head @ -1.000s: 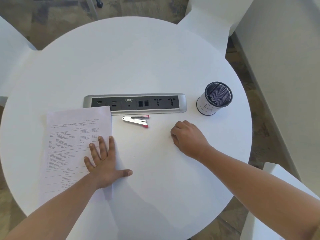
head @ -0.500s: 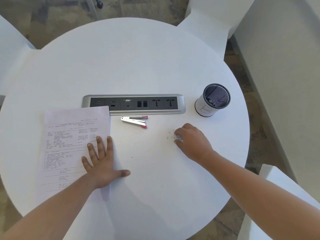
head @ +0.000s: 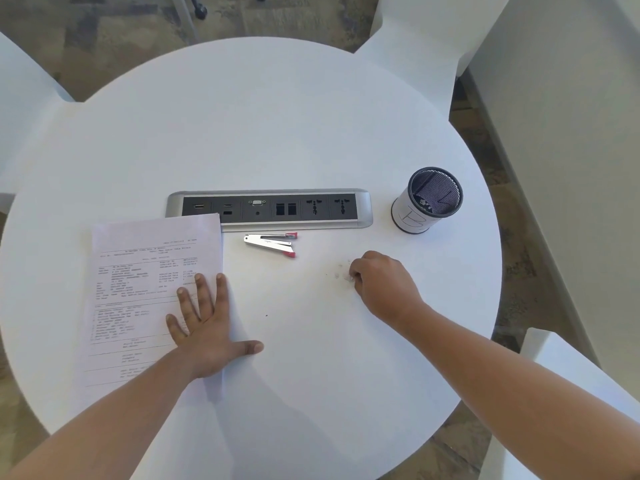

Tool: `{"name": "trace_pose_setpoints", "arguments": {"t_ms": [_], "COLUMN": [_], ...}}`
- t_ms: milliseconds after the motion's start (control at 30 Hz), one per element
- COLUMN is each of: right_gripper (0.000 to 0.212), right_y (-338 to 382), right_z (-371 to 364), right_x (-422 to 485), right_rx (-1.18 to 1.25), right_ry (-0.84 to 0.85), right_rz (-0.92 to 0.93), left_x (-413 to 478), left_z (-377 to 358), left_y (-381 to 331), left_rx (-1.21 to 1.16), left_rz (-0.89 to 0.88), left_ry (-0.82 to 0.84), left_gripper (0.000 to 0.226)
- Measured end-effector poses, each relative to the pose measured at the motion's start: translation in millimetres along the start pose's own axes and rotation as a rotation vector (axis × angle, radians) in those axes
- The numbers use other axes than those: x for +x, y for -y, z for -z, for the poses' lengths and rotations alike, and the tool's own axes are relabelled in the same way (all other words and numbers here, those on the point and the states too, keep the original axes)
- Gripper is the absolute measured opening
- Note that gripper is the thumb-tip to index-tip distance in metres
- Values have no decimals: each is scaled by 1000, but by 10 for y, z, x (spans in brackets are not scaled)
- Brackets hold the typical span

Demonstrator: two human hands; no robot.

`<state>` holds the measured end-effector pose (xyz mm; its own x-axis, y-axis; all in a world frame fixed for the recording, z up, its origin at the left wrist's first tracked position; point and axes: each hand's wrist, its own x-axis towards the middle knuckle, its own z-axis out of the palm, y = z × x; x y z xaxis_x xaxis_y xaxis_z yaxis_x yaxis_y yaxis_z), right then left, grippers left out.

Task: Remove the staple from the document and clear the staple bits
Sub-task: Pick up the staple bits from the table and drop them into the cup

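Nearest, at the near left, the left hand (head: 204,327) lies flat on the right edge of the document (head: 138,278), its 4 fingers straight and spread on the paper and the thumb out on the bare surface (head: 277,133); that grip is wide and only presses. It has not shifted over the last second, so the sheets stay pinned. Further right, the right hand (head: 384,289) is curled with its fingertips (head: 355,277) down at the surface. 1 second ago it covered this spot; it has since drawn slightly right and uncovered the staple bits (head: 337,273), a few pale specks just left of the fingertips. A pale fleck sits at the fingertips too (whether it is pinched I cannot tell). Judging by this, the staple seems already out and the clearing is under way, with specks left to gather. Beyond, the silver tool with red tips (head: 272,243) lies untouched between document and specks, just near of the socket panel (head: 270,209). Far right stands the mesh cup (head: 427,206), a likely place for the bits
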<state>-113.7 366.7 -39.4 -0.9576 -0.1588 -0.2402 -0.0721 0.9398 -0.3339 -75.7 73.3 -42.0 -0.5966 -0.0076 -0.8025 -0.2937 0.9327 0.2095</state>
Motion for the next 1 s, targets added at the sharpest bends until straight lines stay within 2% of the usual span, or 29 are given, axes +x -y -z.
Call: {"name": "trace_pose_setpoints", "arguments": {"t_ms": [333, 533, 600, 667, 733, 833, 1000], "right_gripper": [24, 15, 15, 15, 18, 19, 8], "right_y": [55, 104, 110, 69, -31, -227, -506], "right_z": [134, 459, 635, 837, 1044, 1286, 1395], "right_x": [45, 93, 108, 125, 144, 187, 347], "right_rx": [231, 791, 1063, 1202, 1133, 858, 400], "right_ry": [-51, -90, -120, -192, -282, -393, -409], "right_rz": [-154, -430, -470, -476, -456, -433, -397], "left_x": [-16, -29, -37, -40, -37, -31, -29], "left_z": [9, 16, 19, 25, 26, 25, 20], "left_y": [6, 0, 5, 5, 3, 5, 6], "left_rx": [-3, -9, -8, -4, -6, -9, -20], "left_rz": [-8, -14, -17, -17, -17, -18, -14], "left_ry": [4, 13, 18, 22, 22, 22, 18], "left_gripper": [143, 142, 142, 142, 142, 142, 142]}}
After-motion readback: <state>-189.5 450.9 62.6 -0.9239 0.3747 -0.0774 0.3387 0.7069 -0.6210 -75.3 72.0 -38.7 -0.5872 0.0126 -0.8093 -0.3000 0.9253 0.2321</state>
